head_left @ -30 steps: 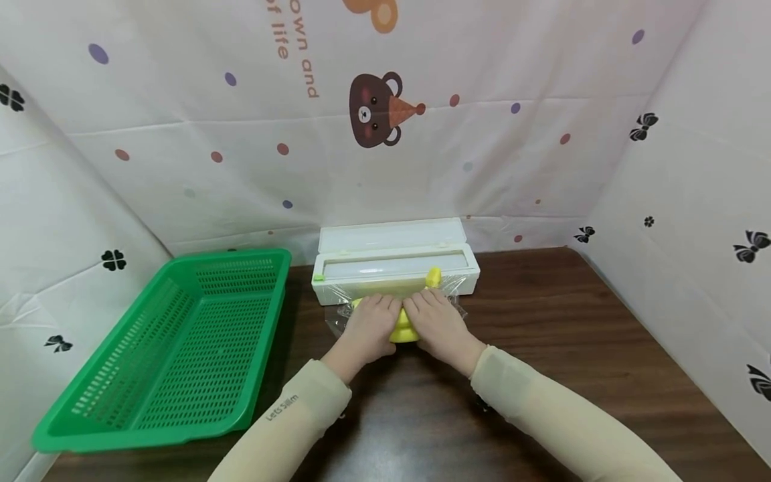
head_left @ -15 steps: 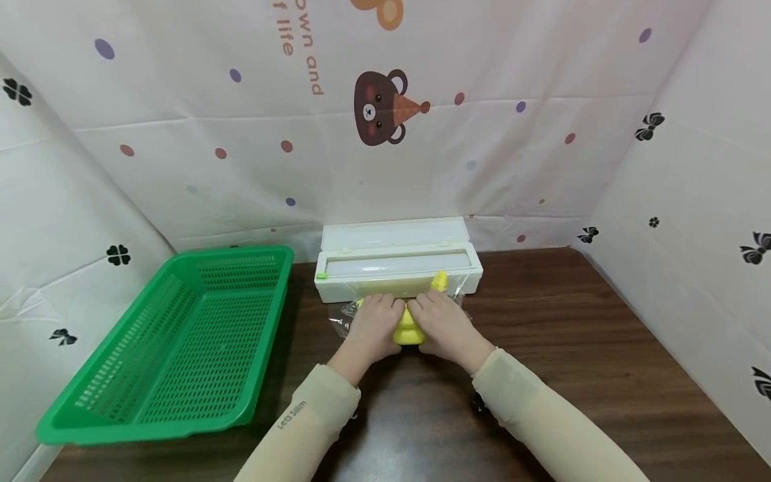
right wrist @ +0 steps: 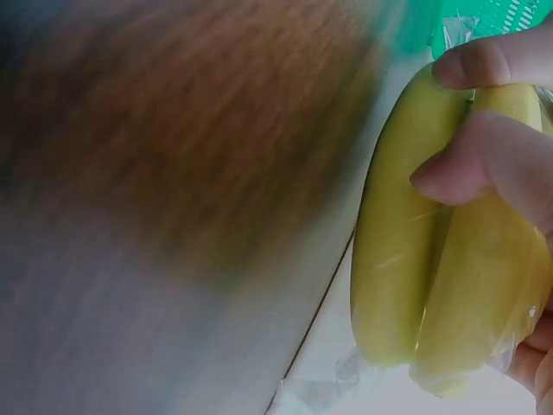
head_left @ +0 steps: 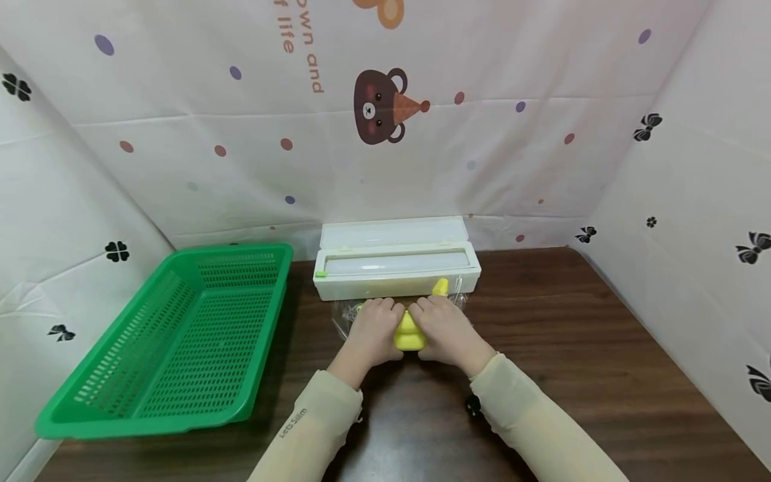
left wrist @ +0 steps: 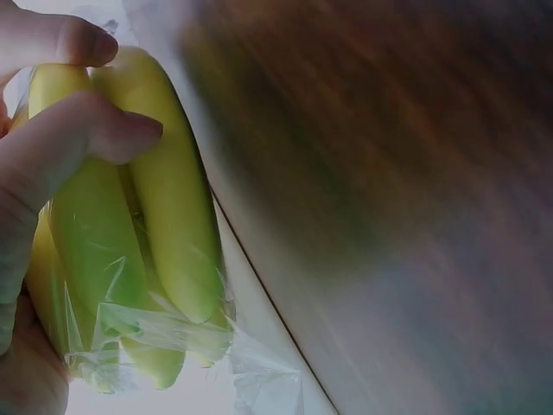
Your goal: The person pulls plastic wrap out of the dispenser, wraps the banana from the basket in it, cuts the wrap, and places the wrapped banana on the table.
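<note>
Both hands grip one yellow banana bunch (head_left: pixel 409 335) in front of the white box (head_left: pixel 391 288). The left hand (head_left: pixel 375 335) holds its left part and the right hand (head_left: pixel 448 335) its right part; a yellow stem sticks up beyond the right fingers. Clear film (head_left: pixel 345 316) spreads out beside the left hand and near the stem. In the left wrist view, the left thumb lies on the bananas (left wrist: pixel 173 199), with crinkled film (left wrist: pixel 155 328) round their ends. In the right wrist view, the right thumb presses the bananas (right wrist: pixel 397 251), which are also covered by film.
The white box stands against the patterned curtain (head_left: pixel 512 167) with its lid raised, a roll (head_left: pixel 397 263) inside and a green piece (head_left: pixel 320 274) at its left end. A green basket (head_left: pixel 255 375) is at the left on the brown wooden table (head_left: pixel 590 335).
Both hands and the bananas have come slightly away from the box, toward the person. The film between them and the box shows less. Both hands keep their grip.
</note>
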`<state>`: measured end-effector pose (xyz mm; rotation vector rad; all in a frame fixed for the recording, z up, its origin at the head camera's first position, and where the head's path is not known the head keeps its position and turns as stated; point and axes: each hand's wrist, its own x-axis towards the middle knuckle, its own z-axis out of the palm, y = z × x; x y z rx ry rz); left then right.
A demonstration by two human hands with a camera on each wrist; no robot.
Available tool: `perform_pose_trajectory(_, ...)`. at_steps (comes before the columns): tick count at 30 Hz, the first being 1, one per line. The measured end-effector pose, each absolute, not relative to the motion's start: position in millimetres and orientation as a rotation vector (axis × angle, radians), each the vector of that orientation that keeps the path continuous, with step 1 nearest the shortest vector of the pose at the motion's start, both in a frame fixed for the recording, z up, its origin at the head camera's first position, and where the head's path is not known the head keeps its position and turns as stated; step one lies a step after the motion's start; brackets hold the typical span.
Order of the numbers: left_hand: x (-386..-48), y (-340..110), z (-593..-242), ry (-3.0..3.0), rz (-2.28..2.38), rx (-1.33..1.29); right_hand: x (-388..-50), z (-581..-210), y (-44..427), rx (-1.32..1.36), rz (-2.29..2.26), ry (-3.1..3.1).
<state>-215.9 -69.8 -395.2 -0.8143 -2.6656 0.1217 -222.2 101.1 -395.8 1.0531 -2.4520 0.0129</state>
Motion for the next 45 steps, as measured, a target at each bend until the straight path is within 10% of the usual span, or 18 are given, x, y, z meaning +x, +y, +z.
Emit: perform_pose_trajectory(45, -209, -65, -370, -2.969, -0.218, -0.97, -220, -371, 115, 1.257, 0.389, -2.795)
